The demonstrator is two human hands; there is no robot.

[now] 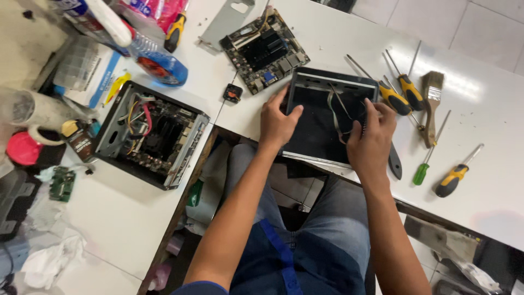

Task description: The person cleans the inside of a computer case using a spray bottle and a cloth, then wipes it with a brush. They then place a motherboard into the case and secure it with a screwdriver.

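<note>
Hands (pixel 278 123) on black metal case (pixel 322 123)

— What sort of place is this?
— An electronics repair workshop. The white desk (pixel 491 191) carries a bare circuit board (pixel 265 49) and an opened computer case (pixel 150 134) with its wiring showing.
— Any tools?
— Several screwdrivers (pixel 456 177) and a brush (pixel 431 104) lie loose, with a small green board (pixel 61 184), rags (pixel 52 262) and bottles (pixel 158 60) crowding the left side.
</note>
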